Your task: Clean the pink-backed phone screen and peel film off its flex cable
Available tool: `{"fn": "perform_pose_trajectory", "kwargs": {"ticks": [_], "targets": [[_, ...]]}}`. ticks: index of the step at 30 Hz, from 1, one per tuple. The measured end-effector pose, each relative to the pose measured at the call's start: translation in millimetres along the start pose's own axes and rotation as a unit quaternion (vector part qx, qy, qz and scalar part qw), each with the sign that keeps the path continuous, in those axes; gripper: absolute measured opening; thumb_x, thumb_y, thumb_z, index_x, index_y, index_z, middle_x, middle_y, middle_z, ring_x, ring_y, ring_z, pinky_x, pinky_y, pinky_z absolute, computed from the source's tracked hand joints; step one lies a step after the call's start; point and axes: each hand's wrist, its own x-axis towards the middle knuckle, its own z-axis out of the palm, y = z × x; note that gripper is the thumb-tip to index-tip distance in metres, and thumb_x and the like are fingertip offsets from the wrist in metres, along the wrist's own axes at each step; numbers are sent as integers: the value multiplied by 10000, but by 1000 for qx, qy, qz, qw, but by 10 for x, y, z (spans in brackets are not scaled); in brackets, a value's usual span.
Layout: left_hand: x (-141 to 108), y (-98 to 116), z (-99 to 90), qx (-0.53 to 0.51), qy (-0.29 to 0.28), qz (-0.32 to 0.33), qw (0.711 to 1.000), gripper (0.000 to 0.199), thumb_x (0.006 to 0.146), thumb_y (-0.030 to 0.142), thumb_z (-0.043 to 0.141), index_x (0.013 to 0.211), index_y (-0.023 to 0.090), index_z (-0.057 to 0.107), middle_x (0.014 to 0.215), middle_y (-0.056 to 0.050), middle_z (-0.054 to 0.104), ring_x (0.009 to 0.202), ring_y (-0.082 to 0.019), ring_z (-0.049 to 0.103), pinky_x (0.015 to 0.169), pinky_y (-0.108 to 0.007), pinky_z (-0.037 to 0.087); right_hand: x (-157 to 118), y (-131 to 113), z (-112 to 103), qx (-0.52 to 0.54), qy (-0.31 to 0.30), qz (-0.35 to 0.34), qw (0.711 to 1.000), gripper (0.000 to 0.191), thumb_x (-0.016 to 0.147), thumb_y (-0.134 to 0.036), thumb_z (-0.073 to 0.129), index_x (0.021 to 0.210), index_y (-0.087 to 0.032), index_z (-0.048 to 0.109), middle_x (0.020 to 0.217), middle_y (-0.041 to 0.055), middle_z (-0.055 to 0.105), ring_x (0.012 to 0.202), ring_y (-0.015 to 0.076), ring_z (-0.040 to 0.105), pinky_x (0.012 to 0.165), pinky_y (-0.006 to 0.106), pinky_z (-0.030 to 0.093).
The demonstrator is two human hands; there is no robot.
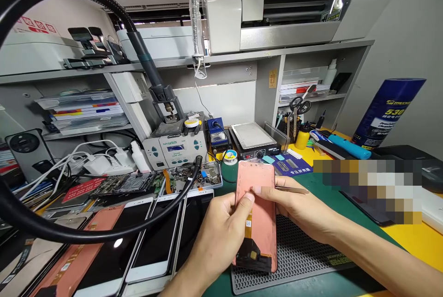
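Observation:
A pink-backed phone screen panel [263, 223] with a gold flex cable and a black lower part is held upright in the middle, above a grey textured mat [304, 253]. My left hand [226, 232] grips its left edge, thumb on the pink back. My right hand [294, 200] is at its right edge, thumb and fingers closed near the upper middle of the back. Thin metal tweezers [292, 190] stick out to the right from under my right thumb. Both thumbs nearly meet over the panel. The fingers behind the panel are hidden.
Phones and screens [155, 237] lie side by side at the left. A black hose [104, 237] arcs across them. Behind stand a soldering station [176, 149], a parts tray [211, 174] and a heating plate [254, 137]. A blue can [387, 112] is at the right.

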Motion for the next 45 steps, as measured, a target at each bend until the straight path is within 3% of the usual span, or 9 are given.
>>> {"fn": "perform_pose_trajectory", "kwargs": {"ticks": [10, 14, 22, 26, 30, 35, 41, 45], "targets": [[-39, 93, 15, 8, -15, 6, 1000, 319, 848, 447, 631, 739, 147, 631, 631, 1, 567, 582, -141, 503, 549, -239, 370, 19, -7, -13, 5, 16, 14, 1000, 201, 791, -373, 782, 862, -188, 748, 853, 47, 765, 778, 205, 676, 693, 319, 499], [-25, 69, 4, 19, -6, 6, 1000, 379, 858, 484, 597, 693, 144, 627, 618, -1, 567, 552, -130, 473, 525, -240, 339, 16, 3, -8, 4, 16, 12, 1000, 221, 761, -366, 811, 878, -188, 756, 842, 37, 762, 771, 196, 672, 702, 315, 502], [-18, -11, -31, 51, 24, 0, 998, 448, 856, 528, 577, 604, 158, 589, 591, 9, 528, 528, -118, 401, 505, -248, 278, 10, 10, 10, 5, 12, 22, 1000, 292, 740, -390, 826, 900, -164, 736, 868, 67, 749, 830, 264, 697, 750, 388, 528], [-2, -33, -31, 62, 32, -3, 998, 486, 861, 564, 556, 578, 170, 536, 570, 21, 459, 529, -114, 344, 501, -252, 245, 5, 19, 12, 5, 7, 22, 1000, 275, 758, -389, 812, 894, -167, 723, 843, 55, 739, 783, 240, 689, 755, 393, 534], [20, -45, -36, 68, 35, -9, 997, 517, 868, 597, 535, 565, 188, 443, 576, 34, 359, 552, -110, 268, 504, -262, 207, 5, 35, 6, -1, 1, 16, 1000, 252, 786, -405, 785, 852, -171, 718, 721, 19, 699, 725, 216, 674, 713, 357, 532], [30, -68, -30, 58, 29, -13, 998, 520, 871, 608, 529, 578, 189, 437, 585, 36, 345, 555, -109, 266, 505, -265, 204, 15, 56, -1, 5, 5, 17, 1000, 234, 796, -410, 774, 838, -186, 718, 742, 17, 722, 654, 172, 648, 605, 281, 501], [-2, -16, -35, 7, -12, -1, 1000, 357, 890, 399, 543, 619, 187, 448, 614, 36, 376, 570, -106, 313, 514, -244, 263, 25, 31, -5, 28, 10, 24, 999, 213, 777, -376, 792, 806, -177, 722, 729, 24, 719, 712, 198, 676, 680, 313, 522], [-53, 102, -31, -35, -84, 13, 996, 126, 809, 210, 572, 710, 172, 504, 663, 35, 433, 607, -99, 393, 553, -217, 350, 37, -6, -24, 42, 35, 31, 998, 212, 767, -358, 798, 786, -168, 707, 733, 23, 711, 737, 213, 680, 681, 330, 521]]}}
